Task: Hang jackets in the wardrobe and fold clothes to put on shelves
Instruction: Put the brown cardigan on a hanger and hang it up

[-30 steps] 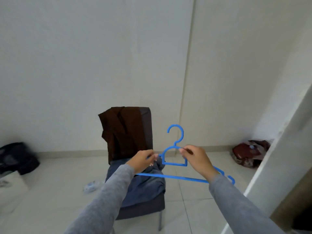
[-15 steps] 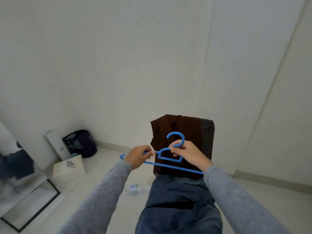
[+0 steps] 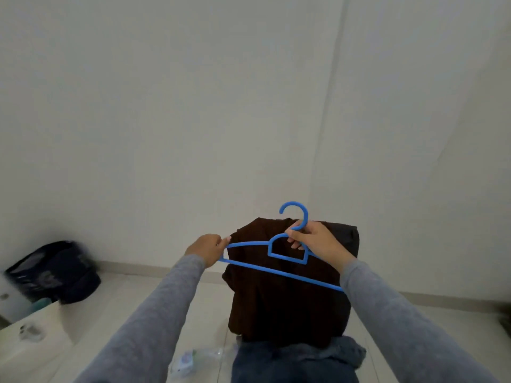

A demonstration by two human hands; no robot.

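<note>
Found left hand [image 3: 207,248] slid outward since half a second ago, now at the left tip of the blue hanger [image 3: 276,273] rather than partway along its arm. Found hook risen mostly clear above the top edge of the brown jacket [image 3: 284,299] (previously overlapping the cloth).

Recorded left fingers [image 3: 225,240] closed in a pinch on the hanger's left end. Recorded right hand [image 3: 315,240] at the neck just below the hook, fingers [image 3: 297,246] curled round the plastic, thumb side uppermost. Noted hanger held in the air between both hands, hook up, lower bar sloping down toward the right sleeve and passing behind the right wrist.

Observed brown jacket draped over the back of a dark chair [image 3: 352,239], directly behind the hanger, not touching it as far as can be judged. Observed blue-grey garment [image 3: 298,363] heaped on the seat below the jacket.

Logged on the tiled floor [image 3: 124,299]: black bag [image 3: 55,272] against the wall at far left (blurred), clear plastic bottle [image 3: 193,357] lying just left of the chair.
</note>
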